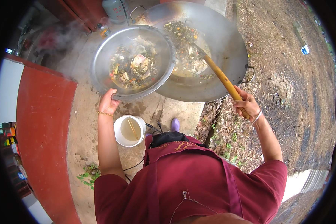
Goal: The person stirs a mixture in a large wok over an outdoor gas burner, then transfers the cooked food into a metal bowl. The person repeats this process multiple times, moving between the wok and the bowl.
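Head view: left grip [109, 103] clamped on basin [103, 67]; right grip [248, 105] clamped around wooden handle [221, 76].

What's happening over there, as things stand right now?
A person is working with hot food. The left hand holds the near rim of a metal bowl with food in it. The right hand grips the wooden handle of a cooking tool, whose far end reaches into a big wok. The wok also has food in it, and steam hangs around both. A white bucket with two sticks in it stands on the ground nearby.
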A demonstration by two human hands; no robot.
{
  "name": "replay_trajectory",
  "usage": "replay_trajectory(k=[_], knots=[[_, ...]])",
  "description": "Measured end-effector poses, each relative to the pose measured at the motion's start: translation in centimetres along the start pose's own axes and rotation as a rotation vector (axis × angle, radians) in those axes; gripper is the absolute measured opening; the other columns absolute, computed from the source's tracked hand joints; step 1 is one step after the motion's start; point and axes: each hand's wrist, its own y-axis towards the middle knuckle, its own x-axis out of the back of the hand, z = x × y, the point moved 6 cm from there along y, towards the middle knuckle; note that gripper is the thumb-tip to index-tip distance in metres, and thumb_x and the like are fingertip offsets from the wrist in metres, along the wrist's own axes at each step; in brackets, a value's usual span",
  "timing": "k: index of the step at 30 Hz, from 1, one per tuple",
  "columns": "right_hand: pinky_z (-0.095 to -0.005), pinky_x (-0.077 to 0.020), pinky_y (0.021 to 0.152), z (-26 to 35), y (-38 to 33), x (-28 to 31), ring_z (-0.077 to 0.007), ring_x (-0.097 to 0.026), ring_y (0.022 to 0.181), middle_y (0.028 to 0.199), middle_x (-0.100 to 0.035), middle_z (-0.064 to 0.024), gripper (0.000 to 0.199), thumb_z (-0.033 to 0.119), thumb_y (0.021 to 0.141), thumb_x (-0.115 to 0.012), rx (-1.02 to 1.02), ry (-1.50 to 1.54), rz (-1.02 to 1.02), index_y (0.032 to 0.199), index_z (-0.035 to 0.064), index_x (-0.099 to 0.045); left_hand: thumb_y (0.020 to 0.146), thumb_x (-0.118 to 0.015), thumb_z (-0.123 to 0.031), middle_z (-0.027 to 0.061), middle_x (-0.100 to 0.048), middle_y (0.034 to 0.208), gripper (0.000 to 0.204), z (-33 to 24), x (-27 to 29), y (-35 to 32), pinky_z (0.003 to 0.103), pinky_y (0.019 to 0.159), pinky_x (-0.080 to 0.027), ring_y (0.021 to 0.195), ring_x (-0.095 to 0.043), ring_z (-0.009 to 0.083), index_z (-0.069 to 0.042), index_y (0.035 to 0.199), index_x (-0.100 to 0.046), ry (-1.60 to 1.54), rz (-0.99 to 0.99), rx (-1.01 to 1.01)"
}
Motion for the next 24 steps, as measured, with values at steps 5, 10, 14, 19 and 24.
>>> replay_trajectory(k=[5,10,14,19,24], knots=[[-0.0188,-0.0377,0.031,3.3,-4.7,-0.3,-0.0087,-0.046,0.038,0.064,-0.053,-0.0053,0.066,-0.011,0.07,-0.051,0.048,0.001,-0.035,0.13,0.0025,-0.028,0.074,-0.055,-0.009,0.0033,-0.058,0.084,0.018,-0.1,-0.3,0.0,0.03,0.056,-0.046,0.072,-0.057,0.0155,-0.009,0.092,-0.053,0.03,0.002,-0.009],[-0.0183,-0.0348,0.033,7.0,-10.1,-1.9,-0.0078,-0.045,0.041,0.065,-0.049,-0.0033,0.067,-0.009,0.068,-0.051,0.147,-0.198,-0.097,0.131,-0.0004,-0.027,0.074,-0.055,-0.009,0.0028,-0.057,0.081,0.017,0.2,0.4,0.8,0.029,0.051,-0.045,0.067,-0.054,0.0147,-0.01,0.091,-0.053,0.05,0.032,-0.008],[-0.0175,-0.0337,0.034,7.6,-13.4,-3.9,-0.0066,-0.043,0.04,0.064,-0.051,-0.0032,0.068,-0.009,0.067,-0.051,0.193,-0.19,-0.079,0.13,-0.0011,-0.027,0.074,-0.055,-0.009,0.0024,-0.056,0.077,0.016,0.1,-0.4,-0.3,0.029,0.048,-0.043,0.064,-0.053,0.0141,-0.01,0.09,-0.052,0.031,0.029,-0.052],[-0.0168,-0.0347,0.034,6.4,-15.5,-6.2,-0.0063,-0.043,0.04,0.067,-0.054,-0.0055,0.07,-0.012,0.066,-0.054,0.211,-0.139,0.074,0.13,-0.0003,-0.028,0.075,-0.055,-0.009,0.0022,-0.053,0.071,0.011,0.1,-0.1,0.1,0.03,0.046,-0.043,0.06,-0.051,0.0145,-0.009,0.085,-0.051,0.035,0.016,-0.038],[-0.0182,-0.0355,0.036,4.8,-14.9,-8.9,-0.0066,-0.044,0.041,0.067,-0.053,-0.0045,0.067,-0.013,0.068,-0.055,0.116,-0.204,0.209,0.129,0.0013,-0.031,0.076,-0.053,-0.009,0.0029,-0.05,0.068,0.008,-0.1,-0.5,0.1,0.03,0.047,-0.043,0.057,-0.051,0.0155,-0.006,0.081,-0.048,0.045,0.043,-0.039]])
